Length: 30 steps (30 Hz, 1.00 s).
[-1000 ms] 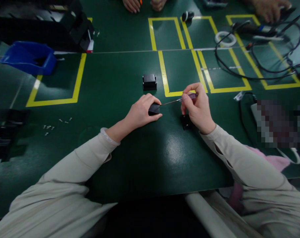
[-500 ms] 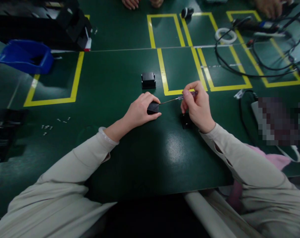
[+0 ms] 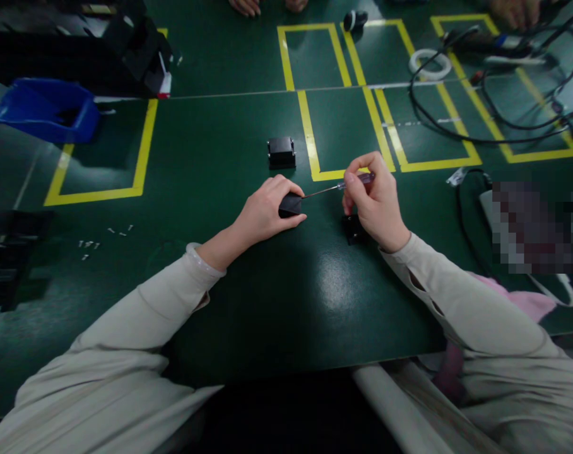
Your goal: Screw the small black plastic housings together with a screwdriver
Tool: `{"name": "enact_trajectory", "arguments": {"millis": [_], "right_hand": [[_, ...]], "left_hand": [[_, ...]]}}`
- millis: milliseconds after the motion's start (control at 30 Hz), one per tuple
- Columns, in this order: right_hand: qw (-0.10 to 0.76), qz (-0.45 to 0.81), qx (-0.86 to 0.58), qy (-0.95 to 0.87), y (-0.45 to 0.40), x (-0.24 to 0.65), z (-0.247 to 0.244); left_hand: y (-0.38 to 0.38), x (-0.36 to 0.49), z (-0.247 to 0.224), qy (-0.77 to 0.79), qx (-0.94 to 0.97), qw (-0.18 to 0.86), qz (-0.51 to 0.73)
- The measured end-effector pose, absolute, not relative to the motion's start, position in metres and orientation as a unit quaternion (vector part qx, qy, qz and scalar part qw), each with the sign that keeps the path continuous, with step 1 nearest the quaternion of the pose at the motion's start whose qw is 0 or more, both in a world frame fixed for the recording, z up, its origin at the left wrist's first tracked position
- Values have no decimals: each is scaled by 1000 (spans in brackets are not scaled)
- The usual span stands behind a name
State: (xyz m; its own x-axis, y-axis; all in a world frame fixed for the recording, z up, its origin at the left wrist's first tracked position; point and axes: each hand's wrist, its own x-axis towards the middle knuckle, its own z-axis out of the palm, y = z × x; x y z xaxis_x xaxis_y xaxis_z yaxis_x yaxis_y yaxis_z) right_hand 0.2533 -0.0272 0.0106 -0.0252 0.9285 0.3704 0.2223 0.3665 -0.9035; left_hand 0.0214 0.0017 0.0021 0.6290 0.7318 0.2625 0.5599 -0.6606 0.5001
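My left hand (image 3: 270,207) is closed around a small black box-shaped part (image 3: 291,205), thumb on the near side and fingers over the far side. In my right hand (image 3: 374,198) is a screwdriver (image 3: 342,185) with a clear purplish handle, pinched between thumb and fingers. Its thin shaft points left, and the tip meets the right end of the black part. Partly hidden by my right hand, another black part (image 3: 353,230) lies on the table. A similar black box (image 3: 281,152) with small metal bits at its sides sits just beyond my left hand.
Several small screws (image 3: 88,244) lie at left, near dark parts (image 3: 7,252). Farther back are a blue bin (image 3: 47,110) and a black rack (image 3: 78,50). Cables (image 3: 457,135), a white tape ring (image 3: 430,65) and yellow tape outlines lie right. Other people's hands (image 3: 246,6) show at the far edge.
The view has shifted very slightly. Both hands keep the same hold, and the screwdriver tip stays at the black part.
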Motion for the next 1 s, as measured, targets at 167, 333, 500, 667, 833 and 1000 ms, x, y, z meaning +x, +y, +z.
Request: {"name": "enact_trajectory", "arguments": {"millis": [167, 333, 500, 667, 833, 1000], "right_hand": [[535, 342, -440, -635, -28, 253, 11], [527, 346, -446, -635, -28, 254, 12], [529, 339, -455, -631, -28, 254, 10], [538, 336, -455, -625, -30, 253, 10], [533, 345, -460, -621, -30, 252, 12], [520, 327, -472, -632, -29, 253, 12]], "left_hand": [[2, 21, 2, 364, 882, 189, 231], [2, 21, 1, 365, 881, 188, 234], [2, 21, 1, 368, 880, 191, 230], [1, 21, 2, 368, 881, 189, 229], [1, 21, 2, 367, 882, 187, 230], [1, 20, 2, 372, 879, 193, 226]]}}
